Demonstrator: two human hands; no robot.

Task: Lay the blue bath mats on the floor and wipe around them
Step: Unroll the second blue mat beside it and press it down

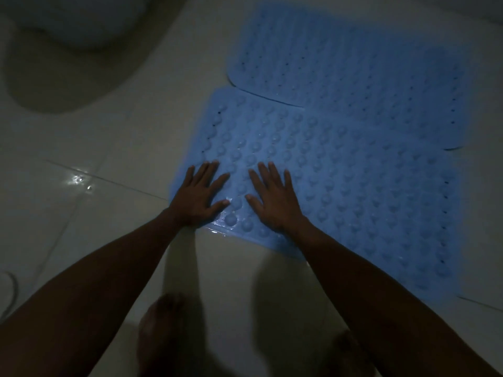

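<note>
Two blue bath mats lie flat on the pale tiled floor. The near mat [353,170] has raised round bumps, and its far edge lies over the near edge of the far mat [353,66]. My left hand [197,194] rests flat, fingers spread, on the near mat's front-left corner. My right hand [273,197] lies flat beside it, fingers spread, a little further onto the mat. Neither hand holds anything. No cloth is in view.
The white base of a toilet [68,20] stands at the far left with a dark shadow below it. The wet tile floor [95,213] shines left of the mats. My bare feet [163,330] stand near the bottom edge.
</note>
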